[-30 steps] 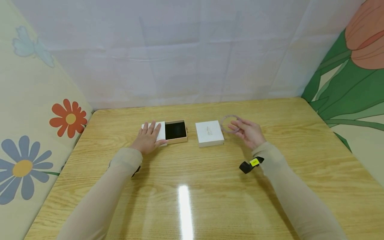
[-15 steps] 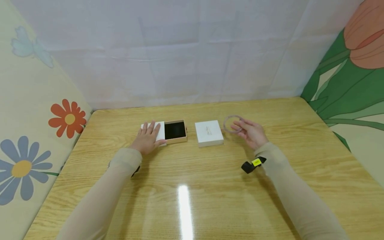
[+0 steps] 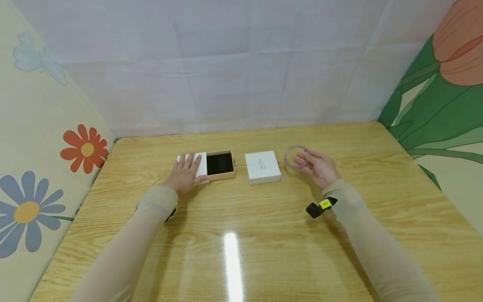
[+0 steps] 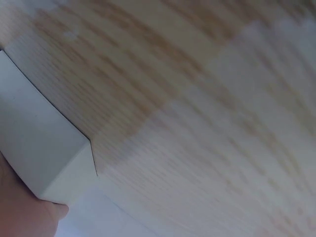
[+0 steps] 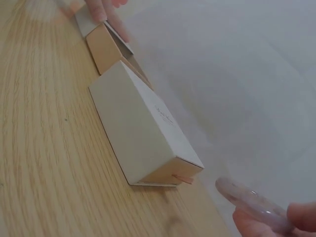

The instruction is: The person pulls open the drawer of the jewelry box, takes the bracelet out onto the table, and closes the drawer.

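My left hand (image 3: pixel 183 174) rests flat, fingers spread, on the white sleeve (image 3: pixel 202 164) of a small drawer box. From the sleeve's right end the tan drawer (image 3: pixel 220 177) is slid out, showing a black lining. In the left wrist view the sleeve's corner (image 4: pixel 42 123) shows beside a fingertip. My right hand (image 3: pixel 320 170) pinches a pale, translucent purple bangle (image 3: pixel 285 157) between thumb and fingers. The bangle (image 5: pixel 252 201) is seen nearly edge-on in the right wrist view, past the second box's ribbon end.
A second white box (image 3: pixel 263 167) with small lettering lies between the hands, its drawer pushed in and a ribbon tab (image 5: pixel 183 179) at its end. Both boxes lie on a wood-grain table (image 3: pixel 188 251). A white cloth (image 3: pixel 234 75) hangs behind; flower-printed panels flank both sides.
My right hand has moved slightly to the right with the bangle, widening the gap to the second box. The left hand stays on the sleeve.
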A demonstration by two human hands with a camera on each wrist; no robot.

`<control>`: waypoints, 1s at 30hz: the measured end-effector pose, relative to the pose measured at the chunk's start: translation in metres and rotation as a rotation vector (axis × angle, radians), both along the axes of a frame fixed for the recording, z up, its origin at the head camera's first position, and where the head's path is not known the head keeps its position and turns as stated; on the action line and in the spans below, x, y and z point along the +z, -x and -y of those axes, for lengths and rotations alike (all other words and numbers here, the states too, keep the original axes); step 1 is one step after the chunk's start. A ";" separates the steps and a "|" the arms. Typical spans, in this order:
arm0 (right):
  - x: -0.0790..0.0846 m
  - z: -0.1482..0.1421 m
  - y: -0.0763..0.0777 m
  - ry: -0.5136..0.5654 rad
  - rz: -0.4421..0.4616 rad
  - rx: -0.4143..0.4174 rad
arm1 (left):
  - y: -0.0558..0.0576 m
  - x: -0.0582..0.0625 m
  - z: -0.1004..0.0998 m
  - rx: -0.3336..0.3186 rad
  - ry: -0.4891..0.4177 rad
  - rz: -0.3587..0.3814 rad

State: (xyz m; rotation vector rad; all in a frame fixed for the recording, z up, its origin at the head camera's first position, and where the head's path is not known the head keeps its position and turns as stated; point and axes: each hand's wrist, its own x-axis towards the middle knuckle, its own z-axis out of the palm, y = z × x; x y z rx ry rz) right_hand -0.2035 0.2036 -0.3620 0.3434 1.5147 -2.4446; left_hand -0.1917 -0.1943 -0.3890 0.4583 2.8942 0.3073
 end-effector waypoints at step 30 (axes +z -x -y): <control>-0.009 -0.023 -0.003 0.013 -0.019 0.000 | -0.001 0.001 0.000 -0.006 -0.010 -0.012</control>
